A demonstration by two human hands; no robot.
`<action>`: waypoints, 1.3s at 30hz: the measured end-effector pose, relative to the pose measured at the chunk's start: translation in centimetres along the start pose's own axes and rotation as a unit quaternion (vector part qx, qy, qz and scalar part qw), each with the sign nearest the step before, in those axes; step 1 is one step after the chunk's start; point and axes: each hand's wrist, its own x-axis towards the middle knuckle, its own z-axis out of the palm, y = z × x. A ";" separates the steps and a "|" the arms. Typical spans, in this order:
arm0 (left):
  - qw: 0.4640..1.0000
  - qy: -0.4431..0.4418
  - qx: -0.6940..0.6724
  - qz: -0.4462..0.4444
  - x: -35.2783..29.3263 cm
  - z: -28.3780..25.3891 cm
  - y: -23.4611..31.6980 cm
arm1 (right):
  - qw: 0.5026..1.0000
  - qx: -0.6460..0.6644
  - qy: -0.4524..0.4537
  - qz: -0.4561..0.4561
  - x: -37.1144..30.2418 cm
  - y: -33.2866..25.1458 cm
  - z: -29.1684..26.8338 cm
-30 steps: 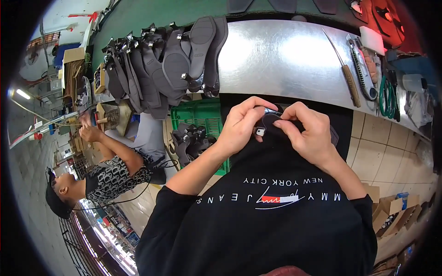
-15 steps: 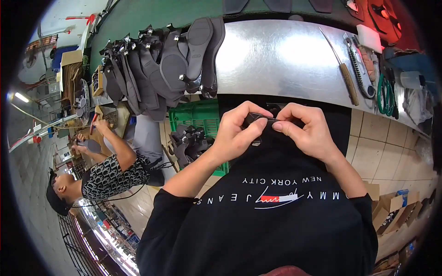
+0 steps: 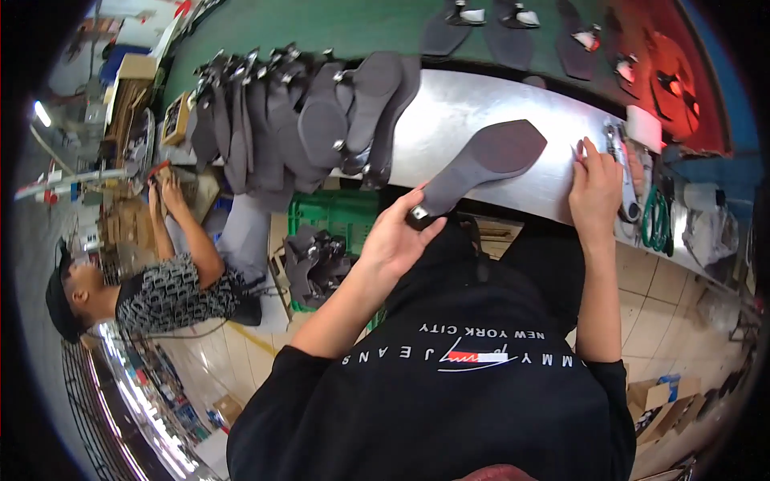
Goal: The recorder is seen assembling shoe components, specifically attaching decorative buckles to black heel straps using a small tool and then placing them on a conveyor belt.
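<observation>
My left hand (image 3: 395, 240) grips a dark grey sandal (image 3: 487, 163) by its heel end. The sandal's sole faces up and its toe points away to the right, over the metal worktop. A shiny piece shows at the heel, beside my fingers. At the right end of the worktop my right hand (image 3: 597, 188) has its fingers bent closed, left of a utility knife (image 3: 627, 188). A thin reddish bit shows at its fingertips; the rest of what it holds, if anything, is hidden.
A row of dark sandals (image 3: 321, 120) leans at the worktop's left. Below stands a green crate (image 3: 329, 210) with more sandals. Green-handled scissors (image 3: 656, 220) lie far right. Several sandals (image 3: 513, 40) rest on the green surface (image 3: 337, 28) beyond. A co-worker (image 3: 172, 280) sits at left.
My hands have parted. The left now holds the sandal out over the worktop, sole up; the right has moved to the tools, where a wooden-handled awl lay that no longer shows.
</observation>
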 end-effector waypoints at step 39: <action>0.900 0.021 0.192 0.392 1.3 4.1 -2.7 | 0.462 0.689 -0.446 0.335 -5.1 -12.1 -2.8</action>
